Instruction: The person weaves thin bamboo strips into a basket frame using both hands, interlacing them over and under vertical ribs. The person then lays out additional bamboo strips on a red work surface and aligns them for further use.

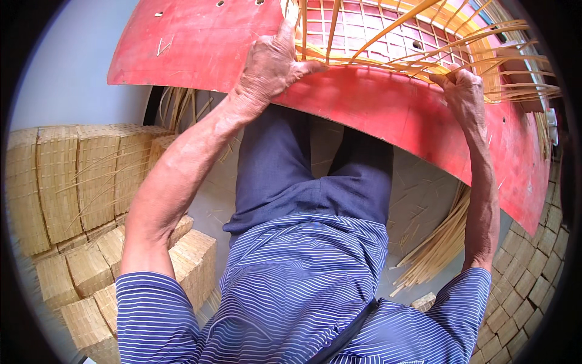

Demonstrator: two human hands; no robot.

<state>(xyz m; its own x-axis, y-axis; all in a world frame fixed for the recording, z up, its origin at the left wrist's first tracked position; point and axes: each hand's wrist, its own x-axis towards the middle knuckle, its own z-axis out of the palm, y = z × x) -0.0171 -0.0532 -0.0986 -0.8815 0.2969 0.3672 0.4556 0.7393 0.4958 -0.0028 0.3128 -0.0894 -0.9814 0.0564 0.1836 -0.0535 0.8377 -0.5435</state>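
An open-lattice basket base (pixel 368 61) of yellow-orange woven strips lies on a red board (pixel 206 45). Long loose strips (pixel 394 27) rise from its near edge and fan out to the right. My left hand (pixel 267 67) rests at the base's near left corner; its thumb lies stretched along the near edge and its forefinger points away up the left side. At the near right corner, my right hand (pixel 465 91) is closed, with thumb and fingers pinching a strip at the woven edge. The tips of its fingers are partly hidden.
Stacks of woven bamboo blocks (pixel 94 176) stand at the left, with more stacked pieces (pixel 521 267) at the lower right. A bundle of pale strips (pixel 433 242) lies under the board. The board's near edge hangs over my legs. Holes and a pale wall (pixel 66 73) also show.
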